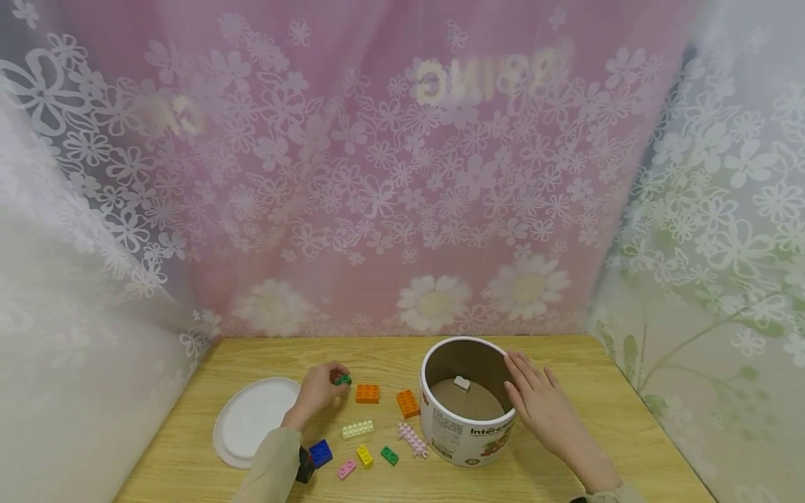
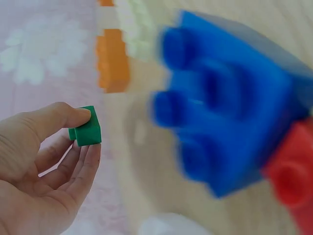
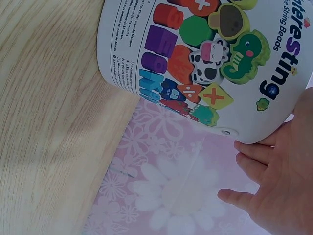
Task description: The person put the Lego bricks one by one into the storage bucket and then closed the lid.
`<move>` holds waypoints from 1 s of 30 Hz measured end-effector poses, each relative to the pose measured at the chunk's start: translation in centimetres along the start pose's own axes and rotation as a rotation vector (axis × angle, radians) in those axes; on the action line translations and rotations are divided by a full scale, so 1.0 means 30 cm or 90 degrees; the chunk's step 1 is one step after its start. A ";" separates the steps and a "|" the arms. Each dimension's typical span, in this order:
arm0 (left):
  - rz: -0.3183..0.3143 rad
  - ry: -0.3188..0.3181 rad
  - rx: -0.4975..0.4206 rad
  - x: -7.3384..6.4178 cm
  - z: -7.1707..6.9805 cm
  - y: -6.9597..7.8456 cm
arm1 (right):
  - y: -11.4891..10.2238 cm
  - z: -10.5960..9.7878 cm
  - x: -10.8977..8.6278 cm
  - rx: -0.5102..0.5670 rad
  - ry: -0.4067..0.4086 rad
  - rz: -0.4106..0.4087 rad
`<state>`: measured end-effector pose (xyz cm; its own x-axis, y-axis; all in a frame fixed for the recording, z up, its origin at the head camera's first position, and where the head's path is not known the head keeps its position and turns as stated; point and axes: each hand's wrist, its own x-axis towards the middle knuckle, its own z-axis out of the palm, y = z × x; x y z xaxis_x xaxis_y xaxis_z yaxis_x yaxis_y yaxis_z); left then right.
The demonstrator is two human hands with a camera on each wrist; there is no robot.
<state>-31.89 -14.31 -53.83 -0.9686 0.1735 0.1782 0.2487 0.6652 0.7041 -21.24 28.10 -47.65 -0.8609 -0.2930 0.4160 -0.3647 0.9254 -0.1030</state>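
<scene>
My left hand point(image 1: 317, 390) pinches a small green building brick point(image 2: 89, 128) between thumb and fingertips, over the left part of the table. Close by on its right lies an orange brick point(image 1: 367, 393). The right hand point(image 1: 548, 412) rests with straight fingers on the right side of a white printed bucket point(image 1: 455, 439), fingertips at the rim. Inside the bucket, a white brick point(image 1: 462, 383) lies on the bottom. In the right wrist view the fingers point(image 3: 254, 171) show beside the bucket's printed wall.
A white round lid point(image 1: 234, 398) lies left. Between lid and bucket are another orange brick point(image 1: 407, 403), a cream brick point(image 1: 358, 429), pink point(image 1: 412, 440), yellow point(image 1: 364, 456), green point(image 1: 389, 455) and blue pieces point(image 1: 321, 453). A red brick point(image 2: 291, 181) adjoins the blue one near my left sleeve.
</scene>
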 end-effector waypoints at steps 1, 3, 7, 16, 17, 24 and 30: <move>0.003 0.001 -0.007 0.001 -0.004 0.012 | -0.001 0.000 -0.002 0.000 -0.001 0.000; 0.012 0.005 -0.017 0.003 -0.015 0.040 | -0.003 -0.003 -0.005 0.003 -0.008 0.002; 0.027 0.007 -0.025 0.011 -0.039 0.097 | -0.004 -0.002 -0.008 0.012 -0.010 0.010; 0.047 -0.002 -0.016 0.026 -0.075 0.196 | -0.002 -0.002 -0.008 0.003 0.000 0.004; 0.049 -0.003 -0.015 0.027 -0.077 0.207 | -0.001 -0.003 -0.008 0.005 -0.003 0.006; 0.080 -0.006 -0.029 0.022 -0.090 0.287 | 0.001 -0.001 -0.007 0.005 -0.003 0.004; 0.107 -0.022 -0.026 0.024 -0.092 0.346 | 0.002 0.000 -0.006 0.005 -0.002 0.001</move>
<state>-30.03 -9.30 -44.49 -0.9122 0.3052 0.2732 0.4067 0.5946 0.6935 -21.11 28.21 -47.74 -0.8625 -0.2924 0.4130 -0.3664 0.9238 -0.1110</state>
